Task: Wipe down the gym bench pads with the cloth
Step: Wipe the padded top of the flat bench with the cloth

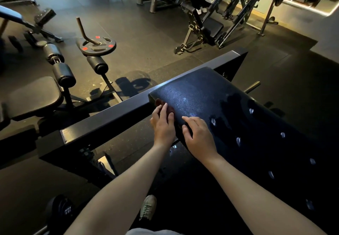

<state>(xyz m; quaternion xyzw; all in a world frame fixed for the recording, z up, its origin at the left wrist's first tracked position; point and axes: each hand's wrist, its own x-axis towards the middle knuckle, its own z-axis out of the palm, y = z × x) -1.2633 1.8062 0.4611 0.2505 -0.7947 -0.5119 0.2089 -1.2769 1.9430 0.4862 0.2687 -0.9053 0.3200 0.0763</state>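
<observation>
Head view: the left hand [163, 124], fingers straight, presses the dark red cloth [159, 103] on the bench pad [211, 95] edge. The right hand [200, 137] rests flat, empty. Wiping seems in progress; the top probably needs long strokes next.

A single wide-angle camera sits on the person's head, facing forward and steeply down along both forearms [132, 185]. The bench pad [229, 106] is close below the camera, running from the lower right edge to mid-frame. The gym floor [146, 24] and farther machines [211, 24] fill the top, curved by the lens
</observation>
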